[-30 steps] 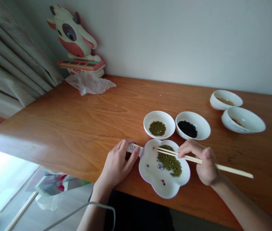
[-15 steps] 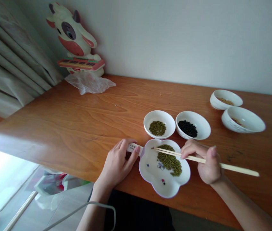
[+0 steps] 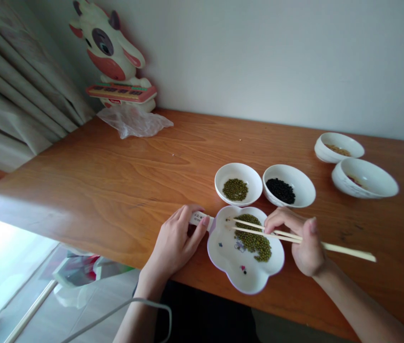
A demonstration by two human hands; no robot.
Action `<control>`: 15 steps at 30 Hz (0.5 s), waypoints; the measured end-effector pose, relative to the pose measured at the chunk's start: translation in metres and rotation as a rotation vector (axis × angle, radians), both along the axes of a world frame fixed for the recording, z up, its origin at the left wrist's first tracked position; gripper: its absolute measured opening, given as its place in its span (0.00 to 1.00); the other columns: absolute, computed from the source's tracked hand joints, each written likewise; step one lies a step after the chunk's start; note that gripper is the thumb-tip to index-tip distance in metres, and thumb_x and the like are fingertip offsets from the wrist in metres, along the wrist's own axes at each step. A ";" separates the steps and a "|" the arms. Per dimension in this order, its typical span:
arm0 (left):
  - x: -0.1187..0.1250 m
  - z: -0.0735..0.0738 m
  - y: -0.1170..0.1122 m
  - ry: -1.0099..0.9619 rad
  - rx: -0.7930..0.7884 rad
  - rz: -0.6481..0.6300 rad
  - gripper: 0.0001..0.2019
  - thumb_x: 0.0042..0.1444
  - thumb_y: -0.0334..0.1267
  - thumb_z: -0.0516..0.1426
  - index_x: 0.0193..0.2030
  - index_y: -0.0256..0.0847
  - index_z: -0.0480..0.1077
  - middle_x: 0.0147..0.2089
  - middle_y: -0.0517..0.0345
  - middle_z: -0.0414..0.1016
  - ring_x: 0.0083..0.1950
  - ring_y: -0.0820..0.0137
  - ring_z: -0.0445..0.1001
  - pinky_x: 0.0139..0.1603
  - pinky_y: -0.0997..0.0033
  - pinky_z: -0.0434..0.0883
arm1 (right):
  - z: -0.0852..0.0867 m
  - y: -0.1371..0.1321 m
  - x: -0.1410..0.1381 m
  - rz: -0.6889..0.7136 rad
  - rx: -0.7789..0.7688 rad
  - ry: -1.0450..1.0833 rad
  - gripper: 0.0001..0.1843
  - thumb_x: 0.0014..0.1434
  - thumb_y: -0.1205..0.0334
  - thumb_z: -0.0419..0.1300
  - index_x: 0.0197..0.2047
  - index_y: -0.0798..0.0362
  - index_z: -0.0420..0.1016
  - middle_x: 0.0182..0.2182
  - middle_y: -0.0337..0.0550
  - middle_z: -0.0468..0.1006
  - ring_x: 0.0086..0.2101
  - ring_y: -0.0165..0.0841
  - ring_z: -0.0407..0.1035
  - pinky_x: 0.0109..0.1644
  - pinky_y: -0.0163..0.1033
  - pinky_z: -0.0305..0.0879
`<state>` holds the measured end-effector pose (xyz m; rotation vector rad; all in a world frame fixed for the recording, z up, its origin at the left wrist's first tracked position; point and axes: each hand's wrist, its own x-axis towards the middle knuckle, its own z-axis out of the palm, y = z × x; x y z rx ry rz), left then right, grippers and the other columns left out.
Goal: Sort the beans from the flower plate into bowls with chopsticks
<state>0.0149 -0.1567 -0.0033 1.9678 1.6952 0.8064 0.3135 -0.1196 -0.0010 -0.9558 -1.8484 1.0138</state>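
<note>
A flower-shaped white plate [image 3: 232,262] with a purple rim lies near the table's front edge, holding a heap of green mung beans [image 3: 253,240]. At its upper left juts a short, handle-like white piece [image 3: 197,218] with dark print, closed between the thumb and fingers of my left hand [image 3: 176,238]. My right hand [image 3: 303,238] grips a pair of chopsticks [image 3: 348,250] from the right. Their tips are spread apart over the plate's upper left, left of the heap, with no bean visible between them.
Behind the plate stand a bowl of mung beans [image 3: 237,169] and a bowl of black beans [image 3: 303,186]. Two more white bowls [image 3: 369,188] with small contents sit farther right. A cow toy keyboard [image 3: 123,93] and a clear plastic bag [image 3: 137,124] occupy the back left.
The chopstick tips have spread apart from nearly together, and my right hand has shifted slightly left. My left hand keeps its hold. The whole view has moved a little.
</note>
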 end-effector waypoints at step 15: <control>0.001 0.002 0.000 -0.028 -0.021 -0.006 0.12 0.70 0.48 0.52 0.52 0.45 0.68 0.47 0.54 0.77 0.47 0.62 0.76 0.49 0.61 0.70 | -0.001 -0.003 -0.002 -0.018 0.017 0.143 0.41 0.73 0.42 0.32 0.30 0.47 0.82 0.25 0.45 0.79 0.30 0.41 0.69 0.39 0.49 0.60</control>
